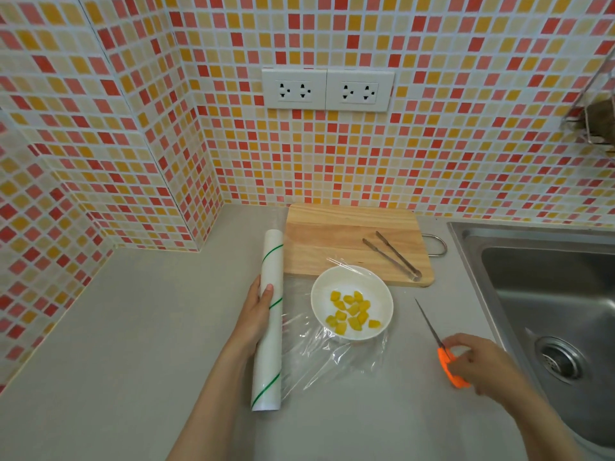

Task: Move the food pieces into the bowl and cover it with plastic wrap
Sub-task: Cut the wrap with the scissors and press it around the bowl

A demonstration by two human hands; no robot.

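A white bowl [352, 282] holds several yellow food pieces [352, 311] and stands on the grey counter. A clear sheet of plastic wrap [336, 357] lies over the bowl and spreads onto the counter in front of it, still joined to the white roll with green stripes [270, 322]. My left hand [256, 311] grips that roll at its middle, left of the bowl. My right hand [476, 361] rests on the orange handles of a pair of scissors [446, 354], whose blades point away toward the board.
A wooden cutting board [332, 241] lies behind the bowl with metal tongs [392, 254] on it. A steel sink [549, 294] takes up the right side. Tiled walls enclose the counter at the back and left, with wall sockets [327, 89] above.
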